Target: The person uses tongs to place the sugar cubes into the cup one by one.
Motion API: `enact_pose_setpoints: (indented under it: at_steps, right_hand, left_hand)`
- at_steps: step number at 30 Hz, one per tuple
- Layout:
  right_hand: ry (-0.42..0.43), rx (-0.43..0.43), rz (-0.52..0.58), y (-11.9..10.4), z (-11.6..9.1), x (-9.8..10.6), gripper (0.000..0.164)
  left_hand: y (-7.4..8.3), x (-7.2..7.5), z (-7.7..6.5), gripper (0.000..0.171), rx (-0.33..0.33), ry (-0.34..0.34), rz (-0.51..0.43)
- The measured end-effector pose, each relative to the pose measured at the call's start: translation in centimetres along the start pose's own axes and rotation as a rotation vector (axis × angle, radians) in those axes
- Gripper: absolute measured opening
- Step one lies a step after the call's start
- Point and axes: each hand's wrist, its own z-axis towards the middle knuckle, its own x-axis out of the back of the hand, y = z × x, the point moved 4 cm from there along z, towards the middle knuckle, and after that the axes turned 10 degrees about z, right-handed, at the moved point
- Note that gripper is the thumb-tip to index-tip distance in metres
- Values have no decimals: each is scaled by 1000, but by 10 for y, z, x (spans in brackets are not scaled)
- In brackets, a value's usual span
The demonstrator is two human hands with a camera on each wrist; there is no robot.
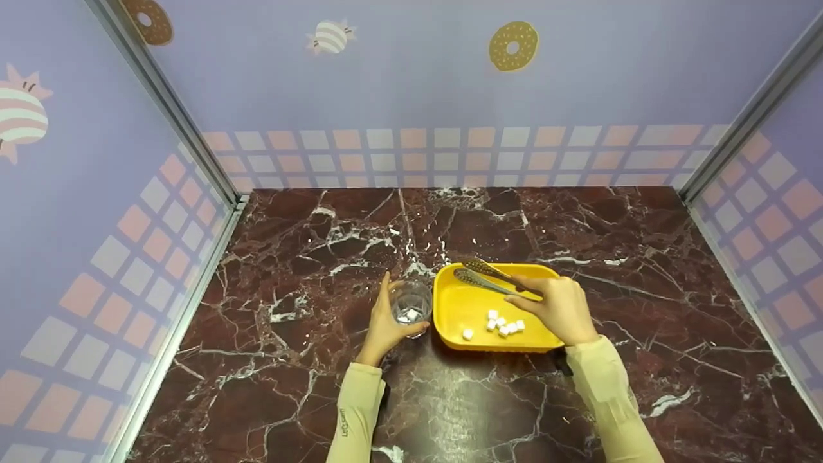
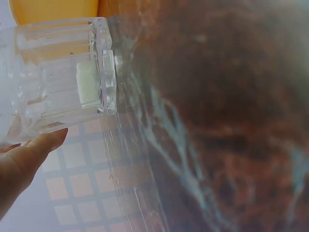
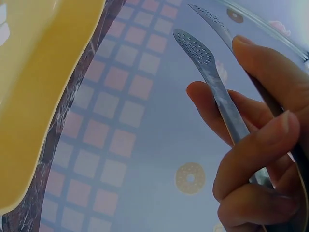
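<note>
My left hand [image 1: 386,325] holds a clear drinking glass [image 1: 418,294] that stands on the table left of the yellow tray, thumb at its near side and fingers at its far side. Inside, a white cube [image 2: 87,83] lies at the bottom. With my right hand [image 1: 566,310] I grip metal tongs [image 1: 483,281], their perforated tips parted and nothing between them. They point left over the back of the yellow tray [image 1: 456,305]. Several white cubes [image 1: 503,326] lie toward the tray's front, one apart on the left.
The table [image 1: 308,386] has a dark red marbled top with white veins. A lilac back wall [image 1: 411,83] with printed squares and doughnuts closes off the far side. Side panels [image 1: 71,257] stand at left and right.
</note>
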Motion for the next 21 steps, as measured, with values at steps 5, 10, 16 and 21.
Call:
enact_pose_setpoints:
  at_steps: [5,10,16,21]
  right_hand:
    - [-2,-29,-8,7,-3,2,38]
    - [-1,-29,-17,10,-5,2,40]
    - [-10,-33,-21,15,-9,3,37]
    - [-13,-42,-42,19,-12,3,34]
  left_hand:
    - [-1,0,0,116,-5,1,12]
    - [0,0,0,116,9,-11,-3]
    - [-1,-2,1,117,-7,-16,-56]
    - [-1,-2,1,117,-9,-12,-48]
